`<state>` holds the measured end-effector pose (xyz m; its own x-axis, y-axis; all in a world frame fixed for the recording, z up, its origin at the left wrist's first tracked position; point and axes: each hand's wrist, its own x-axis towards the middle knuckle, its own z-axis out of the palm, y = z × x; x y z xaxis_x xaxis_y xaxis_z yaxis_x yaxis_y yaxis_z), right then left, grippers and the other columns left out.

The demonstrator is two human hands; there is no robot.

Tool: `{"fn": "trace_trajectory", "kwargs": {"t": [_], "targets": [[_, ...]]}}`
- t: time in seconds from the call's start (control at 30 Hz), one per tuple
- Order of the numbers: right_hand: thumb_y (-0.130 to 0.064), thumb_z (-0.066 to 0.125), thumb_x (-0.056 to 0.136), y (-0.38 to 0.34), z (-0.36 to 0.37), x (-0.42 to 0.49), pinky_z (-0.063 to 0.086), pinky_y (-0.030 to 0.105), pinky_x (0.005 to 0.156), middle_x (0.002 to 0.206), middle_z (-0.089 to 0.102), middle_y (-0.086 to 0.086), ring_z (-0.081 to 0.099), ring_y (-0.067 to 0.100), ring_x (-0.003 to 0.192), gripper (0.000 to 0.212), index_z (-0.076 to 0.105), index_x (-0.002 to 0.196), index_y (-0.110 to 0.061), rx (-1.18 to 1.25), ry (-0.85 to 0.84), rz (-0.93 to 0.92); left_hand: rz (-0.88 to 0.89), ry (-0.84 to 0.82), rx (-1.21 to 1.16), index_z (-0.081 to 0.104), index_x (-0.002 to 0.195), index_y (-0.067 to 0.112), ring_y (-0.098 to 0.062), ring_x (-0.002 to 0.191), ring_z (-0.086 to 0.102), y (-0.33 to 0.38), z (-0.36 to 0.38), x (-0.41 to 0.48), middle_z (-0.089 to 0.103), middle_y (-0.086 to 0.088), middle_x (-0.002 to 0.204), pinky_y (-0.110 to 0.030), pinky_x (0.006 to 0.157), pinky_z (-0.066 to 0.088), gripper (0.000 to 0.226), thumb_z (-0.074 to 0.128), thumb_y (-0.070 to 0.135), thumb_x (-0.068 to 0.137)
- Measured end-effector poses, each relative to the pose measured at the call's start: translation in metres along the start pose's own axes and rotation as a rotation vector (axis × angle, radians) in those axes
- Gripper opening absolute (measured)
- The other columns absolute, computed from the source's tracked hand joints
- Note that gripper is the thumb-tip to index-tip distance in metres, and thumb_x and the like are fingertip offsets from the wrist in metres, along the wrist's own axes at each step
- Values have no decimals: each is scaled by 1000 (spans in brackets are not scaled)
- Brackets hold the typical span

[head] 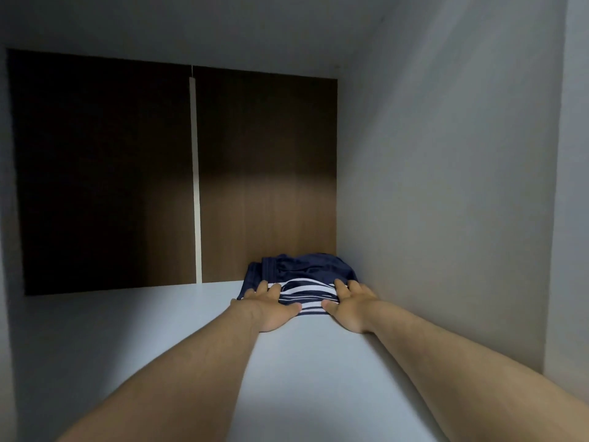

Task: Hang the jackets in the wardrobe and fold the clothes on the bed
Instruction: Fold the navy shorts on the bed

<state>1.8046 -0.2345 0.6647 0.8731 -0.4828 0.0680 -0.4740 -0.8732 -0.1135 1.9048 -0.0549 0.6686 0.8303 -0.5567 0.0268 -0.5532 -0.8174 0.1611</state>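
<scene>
A folded navy garment with white stripes [302,282] lies on a white wardrobe shelf [159,330], pushed toward the back right corner. My left hand [271,306] rests flat on the garment's near left edge with fingers stretched forward. My right hand [349,303] lies flat on its near right edge in the same way, close to the side wall. Both forearms reach straight into the compartment. The garment's back part is bunched against the rear panel.
The shelf compartment has a dark brown wooden back panel [264,186] split by a pale vertical strip [196,186]. A white side wall [446,202] closes the right side and a white top [223,27] runs overhead. The shelf's left part is in shadow.
</scene>
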Motion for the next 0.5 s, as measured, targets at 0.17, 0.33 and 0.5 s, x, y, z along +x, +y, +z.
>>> {"fn": "trace_trajectory", "kwargs": {"t": [0.17, 0.33, 0.5], "targets": [[-64, 21, 98, 0, 4, 0, 10, 40, 122, 166, 3, 7, 3, 28, 152, 77, -2, 159, -22, -17, 52, 5, -61, 40, 145, 0, 157, 33, -29, 152, -5, 5, 3, -5, -9, 2, 166, -56, 119, 4, 82, 16, 77, 90], [-44, 26, 103, -9, 0, -21, 20, 45, 118, 160, 14, 21, 18, 39, 145, 69, 0, 157, -9, -160, 216, 21, -119, 135, 434, -2, 158, 27, -32, 152, -5, 19, -3, -22, -5, -6, 166, -61, 117, 2, 81, 10, 74, 93], [-32, 30, 101, -20, -12, -56, 28, 46, 112, 160, 20, 17, 21, 38, 145, 65, 2, 158, -14, -287, 189, -24, -127, 144, 484, 4, 159, 22, -31, 152, -2, 21, -6, -52, -1, -7, 166, -56, 117, 11, 79, 14, 69, 96]]}}
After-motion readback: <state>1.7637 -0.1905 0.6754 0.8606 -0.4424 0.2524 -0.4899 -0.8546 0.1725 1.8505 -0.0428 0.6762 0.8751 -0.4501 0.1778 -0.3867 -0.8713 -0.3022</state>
